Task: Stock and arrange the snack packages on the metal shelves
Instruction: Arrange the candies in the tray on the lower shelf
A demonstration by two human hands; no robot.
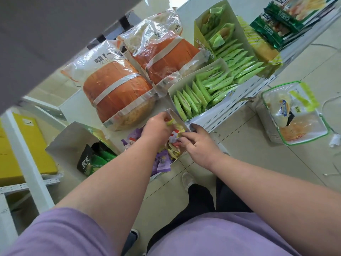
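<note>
Sorting small snack packs in open box on shelf.
Left hand pinches yellow-green pack; right hand fingers curled among packs, grip unclear. Next: prob. line packs up neatly.

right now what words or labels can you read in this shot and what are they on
"哇!一" then blurred characters: on the nearest orange bread bag.
"玩夫", read uncertainly: on the dark snack pouch in the open box at lower left.
Large white characters, cut off and unreadable: on the green packets at upper right.
White lettering on the yellow-green display box: not legible.
Blue label inside the clear bag on the floor: too blurred.
Mixed small wrappers under the hands: too small.
</note>
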